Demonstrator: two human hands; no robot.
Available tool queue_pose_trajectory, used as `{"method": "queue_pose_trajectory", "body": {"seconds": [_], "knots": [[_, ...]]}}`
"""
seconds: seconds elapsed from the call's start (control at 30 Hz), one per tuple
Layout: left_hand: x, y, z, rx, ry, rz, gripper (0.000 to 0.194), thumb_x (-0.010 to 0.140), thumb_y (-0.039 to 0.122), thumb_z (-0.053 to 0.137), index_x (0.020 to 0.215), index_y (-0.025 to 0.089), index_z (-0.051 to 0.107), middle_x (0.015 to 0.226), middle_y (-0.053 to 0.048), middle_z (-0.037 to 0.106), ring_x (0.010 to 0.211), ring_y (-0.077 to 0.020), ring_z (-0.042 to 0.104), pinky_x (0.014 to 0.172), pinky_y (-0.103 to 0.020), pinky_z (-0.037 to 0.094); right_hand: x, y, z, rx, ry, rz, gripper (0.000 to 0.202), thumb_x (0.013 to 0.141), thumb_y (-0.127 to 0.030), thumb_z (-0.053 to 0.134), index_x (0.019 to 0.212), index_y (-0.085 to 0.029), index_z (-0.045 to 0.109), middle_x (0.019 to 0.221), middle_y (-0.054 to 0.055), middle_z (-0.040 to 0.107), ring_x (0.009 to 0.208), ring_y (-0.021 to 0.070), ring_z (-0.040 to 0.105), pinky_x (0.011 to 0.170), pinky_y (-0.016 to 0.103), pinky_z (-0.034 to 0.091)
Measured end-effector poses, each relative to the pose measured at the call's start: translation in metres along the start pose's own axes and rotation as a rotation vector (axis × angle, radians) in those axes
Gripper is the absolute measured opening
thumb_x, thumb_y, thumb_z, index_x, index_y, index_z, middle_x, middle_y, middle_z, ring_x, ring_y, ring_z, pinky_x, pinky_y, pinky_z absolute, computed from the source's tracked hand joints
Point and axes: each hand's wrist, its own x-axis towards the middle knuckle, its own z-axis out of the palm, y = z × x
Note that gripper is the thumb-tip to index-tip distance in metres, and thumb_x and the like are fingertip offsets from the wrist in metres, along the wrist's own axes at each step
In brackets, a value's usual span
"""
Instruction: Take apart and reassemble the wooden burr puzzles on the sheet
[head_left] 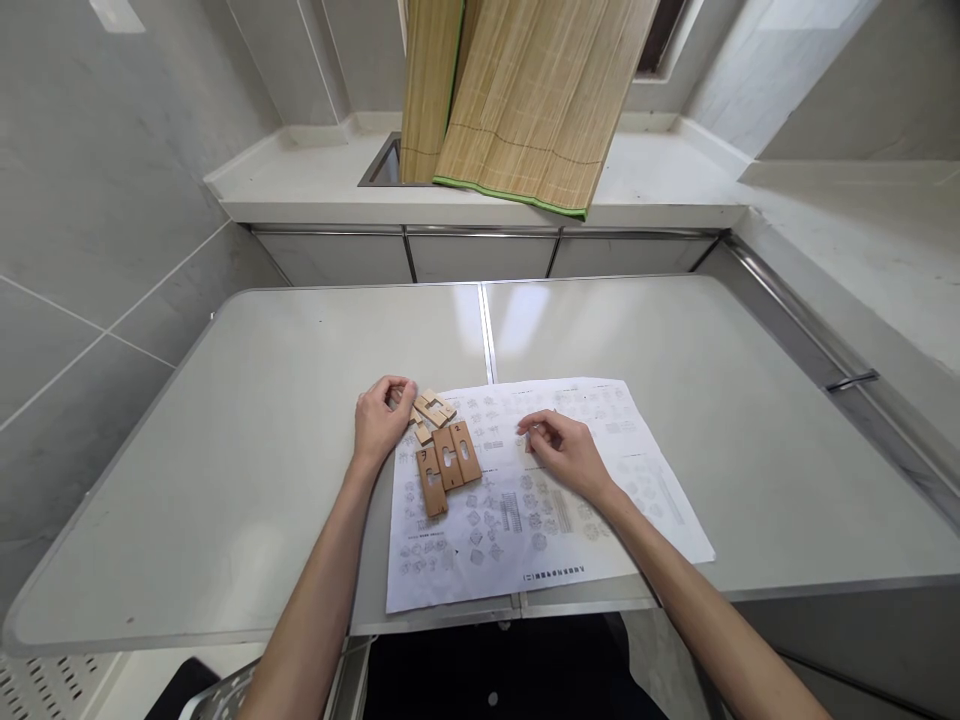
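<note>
My left hand (384, 418) is at the paper's upper left corner, its curled fingers at small light wooden pieces (435, 408); what it grips, if anything, is hidden. Just below and right of it lie three brown wooden pieces (448, 465) with slots, marked with numbers, side by side on the printed sheet (465, 590). Over the middle of the sheet is my right hand (564, 450), its fingers bent and close together. Something small and pale shows under its fingertips, too small to name.
A folding table (300, 340) with a centre seam carries everything. Behind it stand a white counter (300, 190), a sink (386, 165) and a hanging bamboo mat (532, 110). Below the left edge is a dark object (184, 690).
</note>
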Motion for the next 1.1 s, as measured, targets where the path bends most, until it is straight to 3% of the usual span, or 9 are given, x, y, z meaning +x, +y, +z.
{"method": "queue_pose_trajectory", "body": {"seconds": [0.17,0.33,0.57,0.87,1.1], "knots": [[-0.01,0.008,-0.004,-0.025,-0.091,0.1,0.024,0.093,0.047,0.067,0.1,0.024,0.071,0.11,-0.006,0.073,0.1,-0.0245,0.066,0.092,-0.036,0.052,-0.001,0.0,0.0,0.004,-0.008,0.007,0.021,0.096,-0.025,0.053,0.098,-0.024,0.074,0.079,0.002,0.075,0.063,0.0178,0.064,0.061,0.032,0.051],[-0.021,0.013,-0.006,0.017,-0.246,0.268,0.042,0.088,0.051,0.075,0.122,0.028,0.067,0.134,-0.008,0.062,0.127,-0.0301,0.057,0.11,-0.044,0.046,-0.001,0.003,0.0,0.009,-0.005,0.001,0.021,0.095,-0.024,0.053,0.098,-0.024,0.074,0.081,0.002,0.076,0.063,0.0175,0.064,0.061,0.032,0.051],[-0.025,0.01,-0.003,0.135,-0.313,0.431,0.037,0.094,0.054,0.071,0.127,0.036,0.073,0.142,-0.007,0.058,0.134,-0.032,0.051,0.118,-0.051,0.039,-0.001,0.005,0.001,0.011,0.004,-0.007,0.021,0.095,-0.024,0.053,0.098,-0.024,0.073,0.081,0.002,0.076,0.064,0.0178,0.065,0.063,0.032,0.051],[-0.022,0.005,-0.001,0.069,-0.273,0.401,0.03,0.093,0.049,0.072,0.119,0.034,0.077,0.13,-0.006,0.066,0.124,-0.0293,0.059,0.114,-0.049,0.044,-0.001,0.009,0.003,0.01,0.013,-0.011,0.021,0.094,-0.026,0.052,0.098,-0.024,0.073,0.08,0.001,0.075,0.063,0.0174,0.064,0.064,0.032,0.052],[-0.022,0.007,-0.001,0.058,-0.234,0.32,0.025,0.097,0.044,0.065,0.115,0.03,0.075,0.127,-0.008,0.065,0.125,-0.0287,0.057,0.111,-0.046,0.047,-0.001,0.008,0.002,0.007,0.014,-0.015,0.022,0.095,-0.025,0.052,0.097,-0.024,0.073,0.08,0.002,0.075,0.063,0.0169,0.063,0.063,0.031,0.051]]}}
